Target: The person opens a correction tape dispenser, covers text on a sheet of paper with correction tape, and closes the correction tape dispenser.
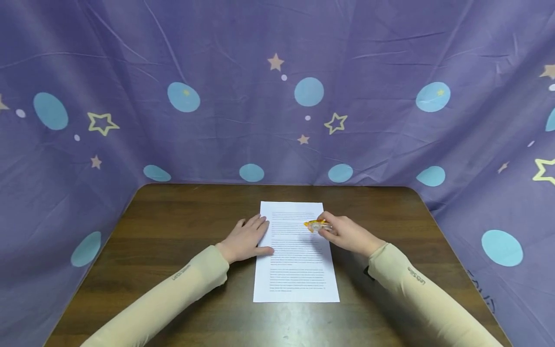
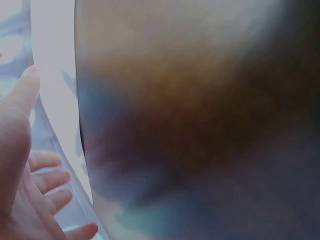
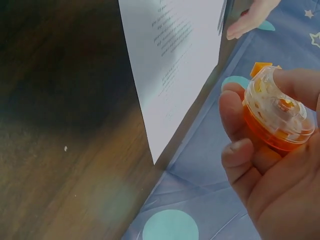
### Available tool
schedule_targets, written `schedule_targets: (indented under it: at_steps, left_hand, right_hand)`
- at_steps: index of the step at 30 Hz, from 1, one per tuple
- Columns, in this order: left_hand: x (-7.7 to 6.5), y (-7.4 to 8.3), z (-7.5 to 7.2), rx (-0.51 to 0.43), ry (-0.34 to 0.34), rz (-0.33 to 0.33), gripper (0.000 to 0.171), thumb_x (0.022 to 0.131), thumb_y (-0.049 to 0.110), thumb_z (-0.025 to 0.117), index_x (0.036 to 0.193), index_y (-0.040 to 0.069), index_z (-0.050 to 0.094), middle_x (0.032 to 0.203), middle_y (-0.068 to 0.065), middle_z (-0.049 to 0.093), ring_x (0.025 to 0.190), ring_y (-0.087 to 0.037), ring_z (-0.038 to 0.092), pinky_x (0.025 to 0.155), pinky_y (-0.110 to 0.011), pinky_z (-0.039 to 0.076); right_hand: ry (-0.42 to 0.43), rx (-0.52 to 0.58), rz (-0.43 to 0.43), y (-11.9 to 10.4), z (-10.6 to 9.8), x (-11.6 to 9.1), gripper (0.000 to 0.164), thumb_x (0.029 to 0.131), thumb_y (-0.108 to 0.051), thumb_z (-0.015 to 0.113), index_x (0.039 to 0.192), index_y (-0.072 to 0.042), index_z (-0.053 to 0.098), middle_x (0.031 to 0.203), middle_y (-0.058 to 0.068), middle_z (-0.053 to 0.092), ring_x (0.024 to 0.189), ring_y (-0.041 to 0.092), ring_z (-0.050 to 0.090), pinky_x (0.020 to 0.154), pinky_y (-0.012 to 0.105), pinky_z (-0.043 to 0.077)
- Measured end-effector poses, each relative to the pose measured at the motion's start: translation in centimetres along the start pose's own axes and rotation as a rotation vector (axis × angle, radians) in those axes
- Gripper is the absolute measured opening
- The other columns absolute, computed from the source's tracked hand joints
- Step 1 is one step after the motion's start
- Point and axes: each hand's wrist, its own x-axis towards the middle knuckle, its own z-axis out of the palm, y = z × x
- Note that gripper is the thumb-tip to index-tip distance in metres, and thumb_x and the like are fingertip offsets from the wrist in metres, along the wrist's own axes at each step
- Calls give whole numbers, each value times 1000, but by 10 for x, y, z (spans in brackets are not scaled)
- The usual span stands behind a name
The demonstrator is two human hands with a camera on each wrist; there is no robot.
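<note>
A printed sheet of paper (image 1: 297,277) lies on the wooden table, its long side running away from me. My left hand (image 1: 246,240) rests at the sheet's left edge, fingers spread and straight, thumb over the text; the left wrist view also shows these fingers (image 2: 52,181) extended. Over the right part of the upper text, my right hand (image 1: 350,235) holds an orange and clear correction tape (image 1: 315,225). In the right wrist view the correction tape (image 3: 280,112) sits between thumb and curled fingers, its orange tip pointing away from the palm.
The brown table (image 1: 182,212) extends around the sheet on all sides. A purple curtain (image 1: 234,115) with blue dots and stars hangs behind the table and along both sides. Something dark (image 1: 368,273) shows beneath the right cuff.
</note>
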Motion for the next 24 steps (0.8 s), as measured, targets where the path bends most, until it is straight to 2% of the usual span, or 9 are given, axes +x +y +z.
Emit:
schedule_targets:
  at_steps: [4,8,12,15,19,24]
  left_hand:
    - [13,-11,-9,-49,10,7,92,96,59,67,158,-3,39,166,-22,34,157,-40,23,116,-68,28]
    - [27,-21,-14,-83,-38,-19,99,94,59,71,161,-2,32,170,-19,25,160,-37,15,118,-68,24]
    - [35,-27,-8,-94,-81,-40,102,94,62,69,162,-3,29,171,-19,22,160,-36,14,118,-70,22]
    - [39,-28,-3,-101,-71,-52,102,93,64,68,161,-4,32,170,-21,25,159,-38,18,117,-71,23]
    - [41,-27,-3,-93,-52,-58,104,92,66,69,161,-2,32,168,-22,28,157,-38,23,117,-70,25]
    - [42,-26,-6,-64,-70,-63,104,92,67,67,163,2,30,171,-19,23,159,-34,20,118,-68,25]
  right_hand:
    - [-4,-4,-9,6,-3,11,27,100,-15,68,127,-11,67,93,1,73,63,3,51,58,23,45]
    - [-40,-6,-19,11,-3,31,27,100,-13,66,127,-11,68,93,1,72,57,3,45,54,24,41]
    - [-76,0,-7,16,4,56,24,103,-20,66,124,-10,67,103,4,76,71,6,61,66,28,51]
    - [-98,19,21,19,10,74,23,104,-23,67,121,-8,66,106,6,77,82,12,69,74,33,57]
    - [-116,33,39,19,16,96,21,103,-20,69,118,-6,66,105,7,76,86,15,72,78,35,59]
    - [-155,-20,-34,12,21,122,18,101,-18,72,114,-5,69,104,6,75,90,16,70,82,34,57]
